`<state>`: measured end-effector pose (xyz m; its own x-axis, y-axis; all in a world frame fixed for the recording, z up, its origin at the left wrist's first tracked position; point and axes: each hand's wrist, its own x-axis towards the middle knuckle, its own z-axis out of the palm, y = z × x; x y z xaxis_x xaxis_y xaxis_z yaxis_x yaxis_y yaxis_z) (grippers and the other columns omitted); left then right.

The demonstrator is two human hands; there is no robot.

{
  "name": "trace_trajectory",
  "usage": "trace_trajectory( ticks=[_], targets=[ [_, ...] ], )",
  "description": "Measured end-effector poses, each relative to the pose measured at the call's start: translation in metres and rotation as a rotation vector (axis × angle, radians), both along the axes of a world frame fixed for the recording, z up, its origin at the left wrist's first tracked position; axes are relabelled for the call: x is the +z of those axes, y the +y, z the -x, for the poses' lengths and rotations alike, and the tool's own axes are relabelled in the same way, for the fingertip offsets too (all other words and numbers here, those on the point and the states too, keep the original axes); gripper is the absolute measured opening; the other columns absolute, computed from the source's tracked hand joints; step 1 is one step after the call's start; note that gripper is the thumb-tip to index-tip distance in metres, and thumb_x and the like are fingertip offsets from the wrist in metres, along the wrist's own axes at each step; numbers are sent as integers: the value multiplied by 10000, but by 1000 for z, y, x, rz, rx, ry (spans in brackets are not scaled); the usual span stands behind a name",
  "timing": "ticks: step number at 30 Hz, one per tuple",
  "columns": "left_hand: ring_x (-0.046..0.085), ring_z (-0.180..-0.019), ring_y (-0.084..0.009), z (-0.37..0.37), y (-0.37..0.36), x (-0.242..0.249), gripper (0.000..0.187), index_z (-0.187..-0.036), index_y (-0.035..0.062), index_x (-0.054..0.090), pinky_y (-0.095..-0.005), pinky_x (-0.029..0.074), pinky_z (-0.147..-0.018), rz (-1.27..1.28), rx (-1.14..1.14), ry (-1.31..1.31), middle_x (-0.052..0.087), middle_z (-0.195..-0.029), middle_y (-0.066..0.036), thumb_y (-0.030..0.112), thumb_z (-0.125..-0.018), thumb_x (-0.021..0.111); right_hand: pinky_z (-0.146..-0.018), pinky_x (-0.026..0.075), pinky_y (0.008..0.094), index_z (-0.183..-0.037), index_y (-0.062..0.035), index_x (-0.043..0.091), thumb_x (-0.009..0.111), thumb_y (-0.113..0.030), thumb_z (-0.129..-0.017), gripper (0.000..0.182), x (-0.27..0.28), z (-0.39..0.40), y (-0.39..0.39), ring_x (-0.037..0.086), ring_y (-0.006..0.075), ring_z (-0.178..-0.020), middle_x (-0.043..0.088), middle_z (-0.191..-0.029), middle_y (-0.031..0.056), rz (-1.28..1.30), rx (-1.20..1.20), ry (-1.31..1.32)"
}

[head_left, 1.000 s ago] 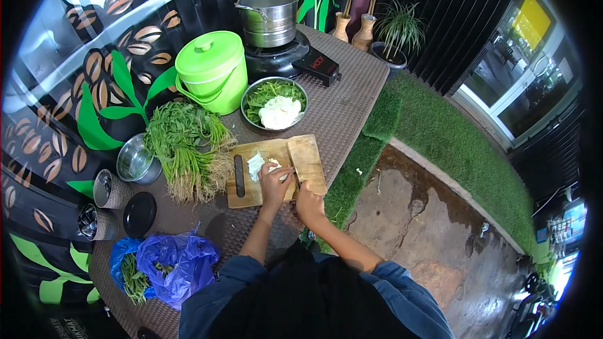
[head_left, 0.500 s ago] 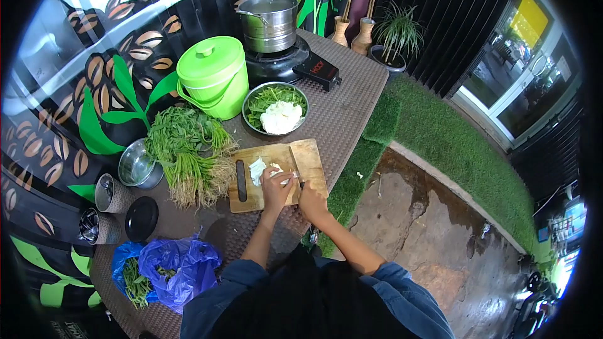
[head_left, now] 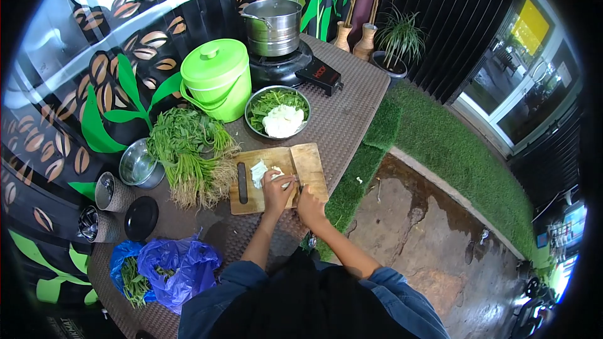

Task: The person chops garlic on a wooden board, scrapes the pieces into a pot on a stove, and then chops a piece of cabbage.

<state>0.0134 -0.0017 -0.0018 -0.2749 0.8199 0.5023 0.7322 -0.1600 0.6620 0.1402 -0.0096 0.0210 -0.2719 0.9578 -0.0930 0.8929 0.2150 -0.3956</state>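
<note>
On the wooden cutting board (head_left: 312, 166), my left hand (head_left: 275, 193) presses its bent fingers down on a white vegetable whose kind I cannot make out. Cut white pieces (head_left: 258, 172) lie just beyond those fingers. My right hand (head_left: 311, 207) is closed round the handle of a knife (head_left: 297, 174). The blade, seen nearly edge-on, stands close beside the left fingertips. Behind the board sits a metal bowl (head_left: 250, 127) with green leaves (head_left: 274, 98) and a white chopped heap (head_left: 284, 121) in it.
Left of the board lies a rooted bunch of greens (head_left: 191, 150). A lidded green bucket (head_left: 215, 81) and a steel pot (head_left: 272, 28) on a burner (head_left: 276, 70) stand behind. Blue plastic bags (head_left: 179, 267), a metal bowl (head_left: 139, 166) and a black lid (head_left: 142, 215) are leftward.
The view has shifted slightly. My right hand and the knife have moved a little toward the left hand, which keeps its hold on the white vegetable.
</note>
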Motion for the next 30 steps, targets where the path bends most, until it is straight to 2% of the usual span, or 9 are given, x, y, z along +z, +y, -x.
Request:
trace_trajectory(
  ticks=[3,6,8,14,17,18,20,25,30],
  targets=[
    [490,-1033,-198,1,-3,-2,123,-841,110,757,-368,333,-937,21,3,7,720,-919,24,128,-720,758,-645,555,468,-1090,24,438,439,-218,-927,292,12,-2,5,680,408,-732,668,-787,258,54,38,53],
    [491,-1032,-198,0,-1,1,119,-838,109,758,-372,333,-936,7,2,7,719,-920,23,130,-721,756,-642,556,473,-1077,20,443,437,-207,-922,275,-5,-2,-2,680,404,-734,666,-788,263,-80,70,15],
    [492,-1031,-198,1,0,1,116,-836,109,758,-374,333,-935,-3,-2,10,719,-919,24,132,-722,755,-644,554,475,-1072,24,442,442,-215,-922,282,-3,5,-3,682,401,-751,664,-795,272,-14,7,20],
    [493,-1036,-202,0,-2,2,151,-858,104,756,-367,333,-934,-11,8,15,715,-894,16,123,-708,757,-652,554,472,-1077,21,443,445,-234,-922,298,13,0,8,681,403,-763,665,-795,266,77,11,66],
    [505,-1031,-215,0,-2,3,187,-881,110,755,-373,345,-923,-9,4,15,685,-912,-24,109,-694,755,-698,545,488,-1080,14,449,438,-261,-931,313,1,3,-5,674,413,-802,662,-817,274,-85,-21,18],
    [512,-1034,-223,0,-2,2,199,-890,116,754,-378,355,-920,-10,24,-2,660,-932,-44,102,-691,753,-698,545,488,-1080,14,449,438,-261,-931,313,-2,2,0,674,413,-802,662,-817,274,-85,-19,16],
    [518,-1038,-231,0,-5,-1,213,-899,121,753,-382,364,-917,-4,46,-17,635,-952,-64,94,-688,751,-721,538,498,-1084,10,448,437,-275,-935,322,3,2,13,670,421,-819,661,-831,277,78,-14,76],
    [541,-1029,-255,3,-3,-5,228,-904,136,749,-379,401,-902,6,63,-44,602,-972,-85,86,-682,757,-691,544,488,-1076,7,453,440,-268,-929,312,19,-4,11,672,420,-793,667,-818,260,77,47,45],
    [552,-1012,-252,1,-2,-1,200,-882,124,751,-379,412,-890,-6,58,-42,603,-978,-88,87,-685,759,-704,542,487,-1066,4,460,443,-258,-927,298,-5,5,5,670,422,-810,666,-821,262,6,1,42]
  ],
)
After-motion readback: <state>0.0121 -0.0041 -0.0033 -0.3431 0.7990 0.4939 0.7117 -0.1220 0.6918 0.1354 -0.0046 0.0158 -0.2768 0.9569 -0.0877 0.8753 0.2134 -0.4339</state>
